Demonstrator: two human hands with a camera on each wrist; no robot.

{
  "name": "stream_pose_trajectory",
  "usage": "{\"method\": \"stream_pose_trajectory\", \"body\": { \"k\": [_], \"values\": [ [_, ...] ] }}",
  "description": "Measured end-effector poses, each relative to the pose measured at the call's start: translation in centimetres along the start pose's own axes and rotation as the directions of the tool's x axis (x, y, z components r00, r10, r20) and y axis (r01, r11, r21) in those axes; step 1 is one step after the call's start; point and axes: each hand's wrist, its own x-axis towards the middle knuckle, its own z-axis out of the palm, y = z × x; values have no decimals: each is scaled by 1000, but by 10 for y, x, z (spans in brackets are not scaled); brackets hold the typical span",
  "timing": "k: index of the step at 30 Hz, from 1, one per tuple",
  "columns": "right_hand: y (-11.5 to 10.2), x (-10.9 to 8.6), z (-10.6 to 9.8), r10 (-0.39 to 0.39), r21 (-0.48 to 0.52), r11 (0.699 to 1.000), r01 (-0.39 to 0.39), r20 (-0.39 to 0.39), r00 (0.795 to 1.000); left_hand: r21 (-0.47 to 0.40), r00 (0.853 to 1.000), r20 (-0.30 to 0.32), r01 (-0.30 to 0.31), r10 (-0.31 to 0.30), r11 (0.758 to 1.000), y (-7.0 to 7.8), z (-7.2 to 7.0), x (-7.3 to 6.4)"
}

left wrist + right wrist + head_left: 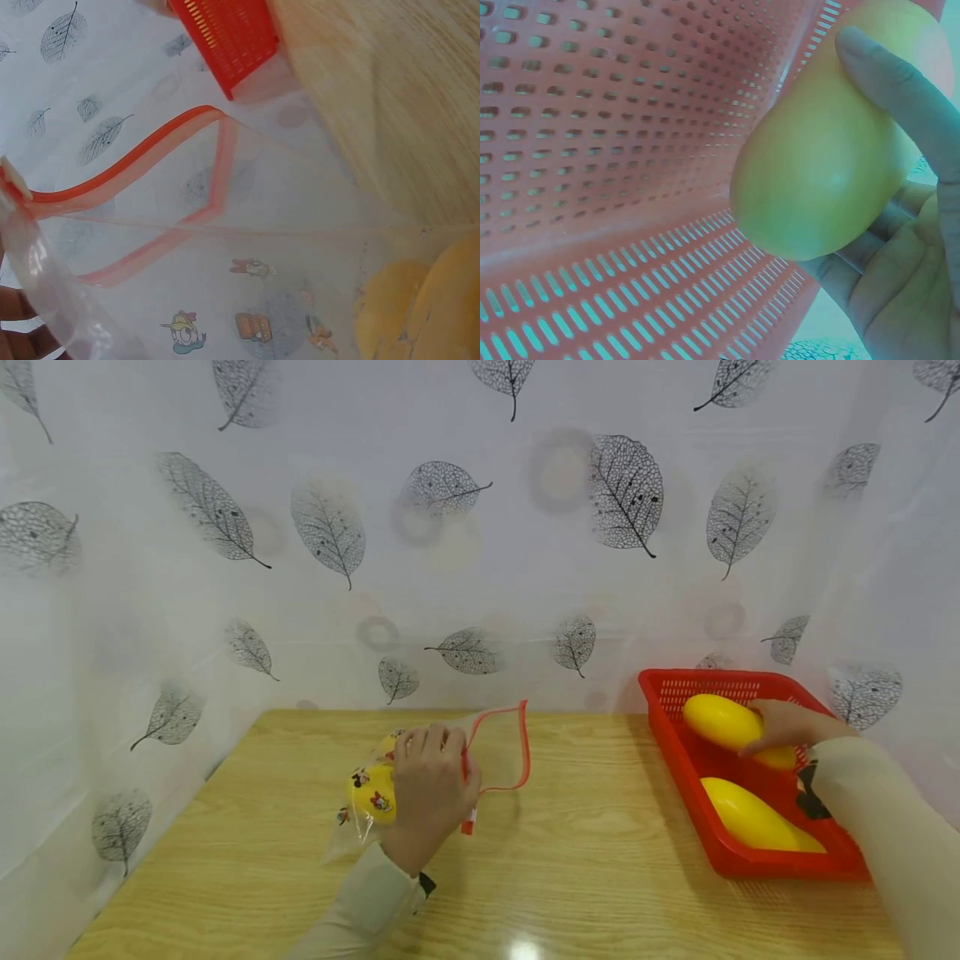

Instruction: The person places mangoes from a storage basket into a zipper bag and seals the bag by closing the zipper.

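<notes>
My left hand (433, 785) grips a clear zip bag (504, 747) by its upper part, near the red zip edge. Cartoon figures are printed on the plastic, and yellow fruit (450, 300) shows through it. The bag's red-rimmed mouth gapes to the right. At the right, my right hand (795, 727) holds a smooth yellow mango-like fruit (718, 720) inside a red basket (678, 793). In the right wrist view, the thumb lies along one side of that fruit (817, 172), with fingers beneath it. A second yellow fruit (753, 818) lies at the basket's near end.
A light wooden table (585, 860) carries the bag and the basket. Behind it and along the sides hangs a whitish sheet (525, 568) printed with dark leaves. The basket has slotted, perforated walls and stands near the table's right side.
</notes>
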Motion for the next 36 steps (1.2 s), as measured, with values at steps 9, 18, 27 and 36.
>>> {"method": "stream_pose_trajectory", "body": {
  "k": [9, 18, 27, 36],
  "values": [
    [-7, -6, -11, -22, -24, 999, 21, -40, 999, 10, 1000, 4, 11, -11, 1000, 0, -1, -1],
    [-16, -15, -20, -25, 24, 999, 25, -38, 999, 6, 1000, 4, 13, -13, 1000, 0, 0, -1],
    [-25, -17, -32, -61, -27, 998, 58, -118, 991, 4, 1000, 1, 10, -10, 1000, -1, 1, -1],
    [-46, -24, -49, -140, -56, 990, 132, -167, 976, -2, 1000, -11, 9, -9, 1000, -1, 1, 1]
  ]
}}
